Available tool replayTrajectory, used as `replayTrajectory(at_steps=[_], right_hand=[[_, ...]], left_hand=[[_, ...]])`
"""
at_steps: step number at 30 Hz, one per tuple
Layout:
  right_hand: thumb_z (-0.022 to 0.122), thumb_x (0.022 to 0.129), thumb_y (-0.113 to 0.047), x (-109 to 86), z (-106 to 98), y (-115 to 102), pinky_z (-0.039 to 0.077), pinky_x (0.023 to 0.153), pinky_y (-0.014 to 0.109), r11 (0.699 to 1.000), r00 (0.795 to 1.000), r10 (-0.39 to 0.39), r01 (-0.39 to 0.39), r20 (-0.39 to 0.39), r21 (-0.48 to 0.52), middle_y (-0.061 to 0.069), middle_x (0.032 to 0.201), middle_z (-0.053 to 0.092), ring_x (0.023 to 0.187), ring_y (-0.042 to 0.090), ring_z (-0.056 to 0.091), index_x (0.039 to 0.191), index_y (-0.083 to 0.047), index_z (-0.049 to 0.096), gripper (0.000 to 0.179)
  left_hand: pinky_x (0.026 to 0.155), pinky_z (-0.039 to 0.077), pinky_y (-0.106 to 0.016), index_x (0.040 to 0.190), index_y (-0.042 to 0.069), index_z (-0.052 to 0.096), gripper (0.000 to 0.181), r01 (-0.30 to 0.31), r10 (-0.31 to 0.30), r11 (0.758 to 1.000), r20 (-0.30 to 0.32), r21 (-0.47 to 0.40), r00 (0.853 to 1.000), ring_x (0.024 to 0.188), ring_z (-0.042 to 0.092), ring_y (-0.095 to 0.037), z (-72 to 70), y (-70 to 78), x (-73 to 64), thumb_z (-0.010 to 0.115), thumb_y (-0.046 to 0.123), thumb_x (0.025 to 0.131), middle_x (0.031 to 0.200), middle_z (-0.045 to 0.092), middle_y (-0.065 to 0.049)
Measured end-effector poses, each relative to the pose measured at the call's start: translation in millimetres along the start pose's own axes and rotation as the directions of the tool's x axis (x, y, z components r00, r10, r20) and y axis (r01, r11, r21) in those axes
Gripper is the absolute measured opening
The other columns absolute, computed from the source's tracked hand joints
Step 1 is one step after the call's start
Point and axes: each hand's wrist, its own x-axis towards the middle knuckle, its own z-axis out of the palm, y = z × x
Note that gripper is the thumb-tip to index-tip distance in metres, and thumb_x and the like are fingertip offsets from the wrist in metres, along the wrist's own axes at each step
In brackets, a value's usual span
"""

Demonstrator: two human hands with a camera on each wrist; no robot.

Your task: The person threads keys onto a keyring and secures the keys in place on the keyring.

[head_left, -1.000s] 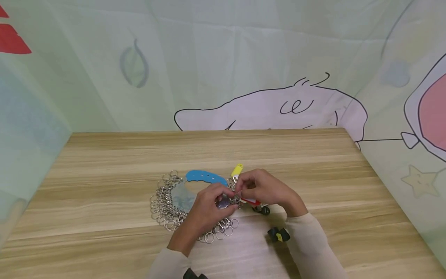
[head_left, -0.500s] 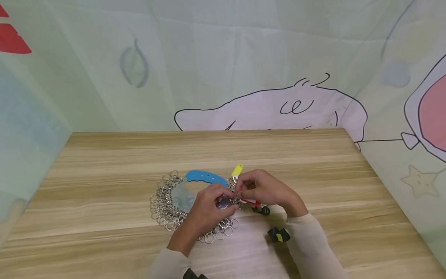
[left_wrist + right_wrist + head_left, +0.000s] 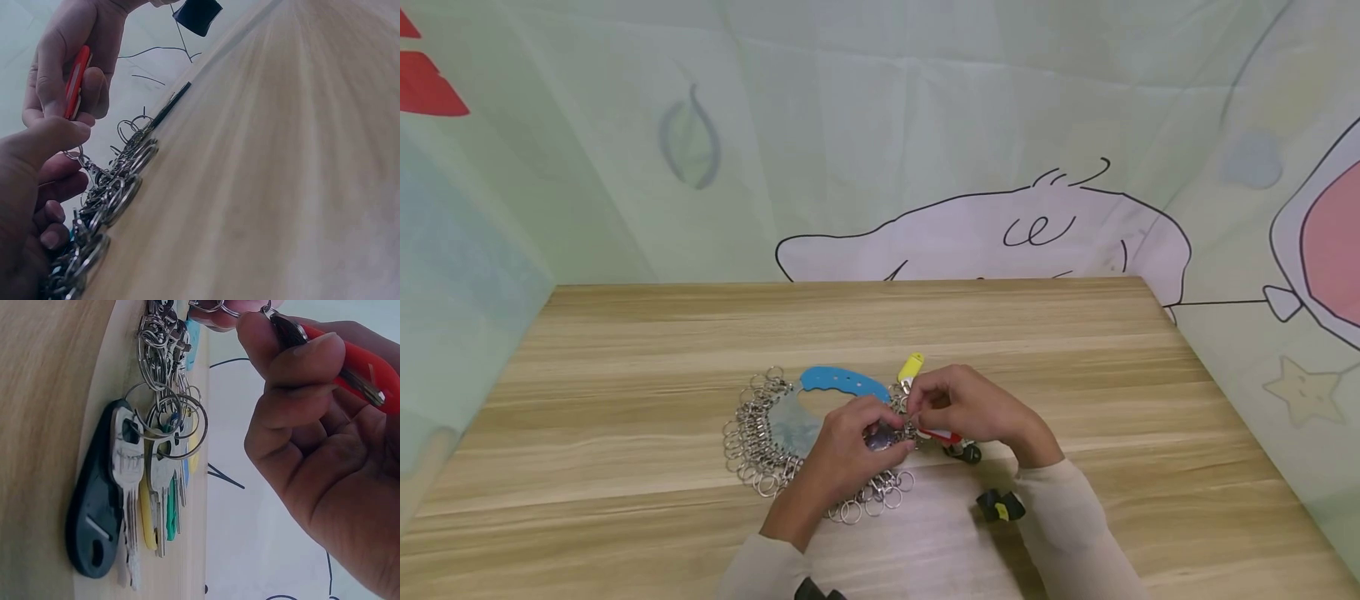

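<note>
A red key tag [image 3: 381, 365] with a metal key [image 3: 362, 386] is pinched between the thumb and fingers of my right hand [image 3: 970, 404]. A small split ring [image 3: 267, 309] joins the tag toward my left fingertips. My left hand [image 3: 846, 446] pinches a metal ring [image 3: 74, 152] on the right side of a key holder. That holder has a clear bluish plate [image 3: 790, 421], a blue handle [image 3: 842, 381] and many clips with rings [image 3: 850, 512] along its edge. The left forearm and hand cover part of the plate.
From the holder's right side hang a yellow key tag [image 3: 912, 367] and a black key tag [image 3: 97, 500] with a key [image 3: 128, 462]; green and yellow tags show behind. A black wrist strap piece [image 3: 1000, 505] sits at the right sleeve. The wooden table [image 3: 662, 333] meets a printed cloth backdrop.
The red tag has turned slightly in my right fingers, showing more of its red side. Both hands stay in almost the same place, and the holder has not moved.
</note>
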Motion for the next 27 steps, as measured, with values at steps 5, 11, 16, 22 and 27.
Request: replayTrajectory(at_steps=[5,11,16,22,27], right_hand=[[0.065,0.088,0.008,0.3,-0.2,0.6,0.042,0.055,0.025,1.000,1.000,-0.001,0.001,0.002,-0.003,-0.001,0.069,0.060,0.060,0.011,0.050,0.087,-0.006,0.071,0.016],[0.066,0.087,0.009,0.3,-0.1,-0.2,0.043,0.057,0.026,1.000,1.000,0.002,-0.002,0.002,-0.008,0.000,0.070,0.061,0.062,0.011,0.051,0.087,-0.006,0.071,0.015],[0.066,0.087,0.009,-0.2,-0.1,-0.3,0.043,0.057,0.026,1.000,1.000,0.000,0.000,0.003,-0.005,0.000,0.071,0.061,0.062,0.011,0.051,0.087,-0.006,0.071,0.015],[0.065,0.088,0.009,-0.5,0.1,0.9,0.043,0.056,0.025,1.000,1.000,-0.007,0.007,0.015,0.008,0.000,0.071,0.062,0.062,0.012,0.052,0.087,-0.005,0.071,0.015],[0.064,0.087,0.010,-0.1,0.4,2.3,0.045,0.057,0.025,1.000,0.999,-0.018,0.017,0.034,0.024,0.001,0.074,0.064,0.063,0.012,0.054,0.086,-0.006,0.071,0.018]], left_hand=[[0.074,0.054,-0.030,0.093,0.017,0.073,0.019,-0.003,0.003,1.000,-0.003,0.014,1.000,0.089,0.060,-0.011,-0.1,-0.2,0.1,0.086,0.021,0.080,0.093,0.062,0.014],[0.073,0.054,-0.030,0.091,0.017,0.073,0.017,-0.016,0.016,1.000,-0.002,0.012,1.000,0.088,0.060,-0.011,-0.3,-0.7,0.1,0.085,0.023,0.081,0.092,0.062,0.013],[0.072,0.054,-0.030,0.090,0.017,0.072,0.016,-0.021,0.021,1.000,0.000,0.004,1.000,0.087,0.060,-0.012,-0.3,-0.6,0.1,0.084,0.023,0.081,0.091,0.062,0.012],[0.072,0.054,-0.031,0.089,0.018,0.072,0.014,-0.027,0.027,1.000,-0.008,0.004,1.000,0.085,0.060,-0.012,0.8,-1.8,-0.5,0.083,0.025,0.083,0.090,0.062,0.011],[0.072,0.053,-0.030,0.087,0.020,0.072,0.013,-0.032,0.032,0.999,-0.015,0.009,0.999,0.084,0.060,-0.012,0.9,-1.8,-0.5,0.082,0.025,0.083,0.089,0.062,0.013]])
